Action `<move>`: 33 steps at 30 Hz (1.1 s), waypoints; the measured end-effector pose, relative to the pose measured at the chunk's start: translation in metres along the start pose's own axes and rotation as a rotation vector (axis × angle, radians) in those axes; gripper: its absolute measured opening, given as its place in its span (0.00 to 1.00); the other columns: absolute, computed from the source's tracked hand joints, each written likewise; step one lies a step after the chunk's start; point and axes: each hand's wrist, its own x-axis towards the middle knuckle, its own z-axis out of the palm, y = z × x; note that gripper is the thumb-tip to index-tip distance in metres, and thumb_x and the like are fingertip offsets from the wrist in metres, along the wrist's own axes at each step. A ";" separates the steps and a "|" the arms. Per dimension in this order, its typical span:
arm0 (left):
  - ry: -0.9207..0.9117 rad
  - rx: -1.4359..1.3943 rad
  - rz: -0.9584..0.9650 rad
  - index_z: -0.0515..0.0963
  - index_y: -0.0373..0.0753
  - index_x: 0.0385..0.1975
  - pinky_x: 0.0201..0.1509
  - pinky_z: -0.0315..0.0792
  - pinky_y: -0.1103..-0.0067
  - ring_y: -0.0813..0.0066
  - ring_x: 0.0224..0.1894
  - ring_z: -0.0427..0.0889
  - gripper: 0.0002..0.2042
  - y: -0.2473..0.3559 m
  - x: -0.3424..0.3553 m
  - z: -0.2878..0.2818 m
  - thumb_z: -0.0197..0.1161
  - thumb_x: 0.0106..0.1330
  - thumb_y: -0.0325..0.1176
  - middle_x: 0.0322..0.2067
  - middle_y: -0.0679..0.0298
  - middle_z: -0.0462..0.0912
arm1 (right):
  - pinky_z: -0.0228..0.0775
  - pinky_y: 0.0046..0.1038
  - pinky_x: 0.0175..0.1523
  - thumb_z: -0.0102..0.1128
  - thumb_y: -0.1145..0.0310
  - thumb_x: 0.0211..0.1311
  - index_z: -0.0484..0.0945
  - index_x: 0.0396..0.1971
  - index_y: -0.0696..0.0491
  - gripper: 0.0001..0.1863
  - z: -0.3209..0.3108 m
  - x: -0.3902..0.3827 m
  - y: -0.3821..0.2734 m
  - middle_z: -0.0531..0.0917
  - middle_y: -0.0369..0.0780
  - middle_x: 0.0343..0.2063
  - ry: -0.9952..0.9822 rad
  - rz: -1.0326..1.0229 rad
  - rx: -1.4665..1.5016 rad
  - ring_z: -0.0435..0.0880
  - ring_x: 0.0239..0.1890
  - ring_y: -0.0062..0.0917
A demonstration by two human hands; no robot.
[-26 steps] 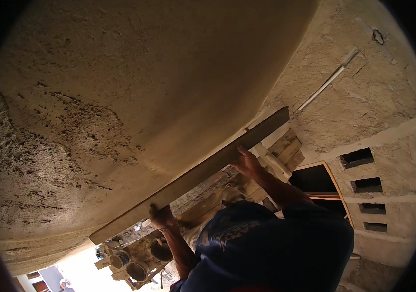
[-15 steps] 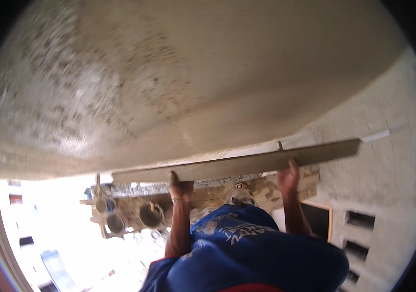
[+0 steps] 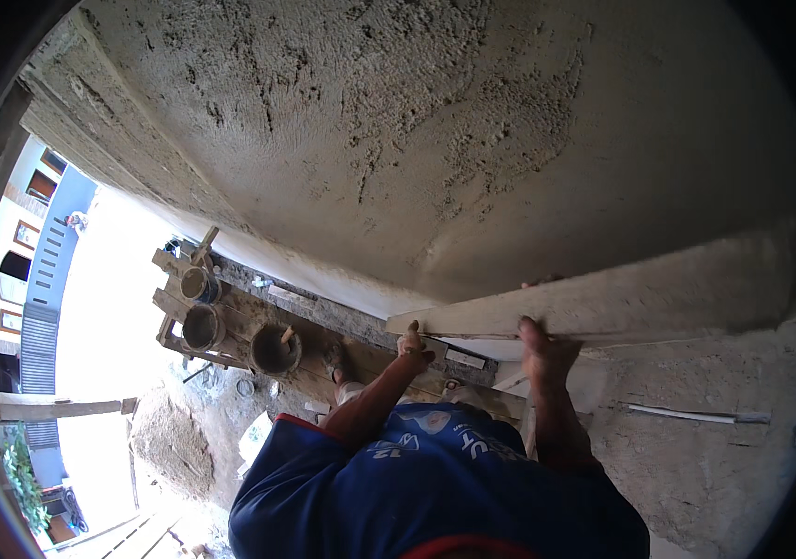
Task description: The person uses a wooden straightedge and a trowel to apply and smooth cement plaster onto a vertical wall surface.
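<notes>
A long, straight plasterer's board [image 3: 640, 296] lies along the plastered wall [image 3: 323, 177], running from in front of my body to the far right. My left hand [image 3: 413, 347] grips its left end, thumb up on the near face. Further along, my right hand [image 3: 547, 352] holds its lower edge with the thumb on the near face and fingertips showing over the top edge. The wall's plaster is smooth in the middle and right, with rough, pitted patches higher up. Where the board touches the wall is hidden behind it.
My feet are on a plank scaffold [image 3: 240, 315]. On it stand a mortar bucket [image 3: 263, 363] with a tool handle inside and two more buckets. Below left lies a sand heap [image 3: 171, 443]. A rough side wall [image 3: 678, 484] with a white strip [image 3: 687, 413] rises at right.
The board has shifted right relative to my body, and its right end sits nearer the side wall. My left hand is now closer to my right. The whole view has turned.
</notes>
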 end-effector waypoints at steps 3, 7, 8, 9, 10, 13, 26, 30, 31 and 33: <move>0.093 0.643 0.678 0.52 0.35 0.62 0.57 0.65 0.64 0.54 0.56 0.67 0.36 -0.001 -0.037 0.015 0.61 0.57 0.41 0.52 0.48 0.66 | 0.70 0.33 0.49 0.71 0.71 0.40 0.63 0.50 0.61 0.35 0.053 0.024 0.026 0.73 0.45 0.42 -0.169 -0.069 -0.474 0.77 0.41 0.35; -0.074 1.025 1.315 0.58 0.31 0.58 0.55 0.67 0.71 0.62 0.53 0.70 0.31 0.012 -0.089 0.054 0.63 0.58 0.38 0.50 0.49 0.69 | 0.69 0.37 0.47 0.73 0.68 0.38 0.64 0.48 0.60 0.36 0.139 0.027 0.035 0.71 0.50 0.38 -0.325 -0.354 -0.705 0.75 0.42 0.43; -0.030 1.027 1.342 0.59 0.32 0.57 0.54 0.68 0.72 0.62 0.52 0.71 0.30 0.013 -0.088 0.062 0.63 0.59 0.38 0.49 0.50 0.70 | 0.68 0.38 0.47 0.74 0.68 0.38 0.63 0.48 0.60 0.36 0.150 0.023 0.047 0.71 0.50 0.39 -0.369 -0.349 -0.745 0.74 0.43 0.45; -0.012 1.015 1.330 0.60 0.32 0.57 0.53 0.68 0.72 0.63 0.52 0.71 0.30 0.017 -0.085 0.064 0.63 0.59 0.38 0.48 0.51 0.71 | 0.68 0.40 0.48 0.74 0.68 0.37 0.63 0.49 0.59 0.37 0.157 0.018 0.057 0.70 0.51 0.39 -0.410 -0.344 -0.786 0.74 0.44 0.47; 0.026 0.991 1.307 0.61 0.32 0.56 0.53 0.69 0.72 0.64 0.51 0.72 0.29 0.020 -0.080 0.060 0.63 0.59 0.39 0.48 0.52 0.71 | 0.68 0.40 0.48 0.74 0.68 0.38 0.62 0.51 0.59 0.39 0.167 0.013 0.060 0.71 0.51 0.41 -0.468 -0.335 -0.818 0.74 0.44 0.47; 0.026 0.894 1.159 0.63 0.33 0.54 0.51 0.70 0.73 0.66 0.48 0.74 0.26 0.028 -0.059 0.051 0.63 0.60 0.39 0.46 0.55 0.73 | 0.68 0.40 0.49 0.73 0.68 0.40 0.59 0.55 0.60 0.41 0.159 0.013 0.056 0.72 0.52 0.43 -0.532 -0.340 -0.720 0.74 0.44 0.46; 0.131 0.071 0.468 0.66 0.32 0.50 0.39 0.79 0.66 0.55 0.45 0.79 0.33 0.062 0.033 0.044 0.69 0.54 0.50 0.49 0.48 0.72 | 0.67 0.42 0.55 0.51 0.52 0.64 0.64 0.57 0.55 0.28 -0.175 -0.093 0.205 0.72 0.46 0.52 0.522 0.855 0.645 0.72 0.53 0.37; 0.022 0.163 0.483 0.66 0.38 0.52 0.43 0.77 0.58 0.53 0.50 0.76 0.30 0.056 0.074 0.056 0.64 0.57 0.53 0.52 0.51 0.72 | 0.67 0.44 0.56 0.55 0.60 0.60 0.66 0.56 0.52 0.25 -0.193 -0.047 0.223 0.72 0.43 0.53 0.508 0.513 0.627 0.71 0.54 0.37; 0.001 0.034 0.445 0.63 0.39 0.55 0.44 0.76 0.55 0.51 0.52 0.74 0.32 0.062 0.096 0.057 0.63 0.57 0.54 0.53 0.51 0.70 | 0.67 0.43 0.55 0.56 0.60 0.60 0.65 0.56 0.51 0.25 -0.196 -0.033 0.224 0.72 0.42 0.53 0.464 0.520 0.573 0.72 0.54 0.35; -0.023 -0.098 0.404 0.59 0.39 0.57 0.45 0.75 0.52 0.48 0.55 0.71 0.34 0.068 0.115 0.071 0.62 0.58 0.56 0.55 0.51 0.68 | 0.67 0.44 0.56 0.55 0.61 0.61 0.64 0.58 0.51 0.26 -0.196 -0.009 0.223 0.71 0.41 0.55 0.490 0.507 0.509 0.71 0.55 0.36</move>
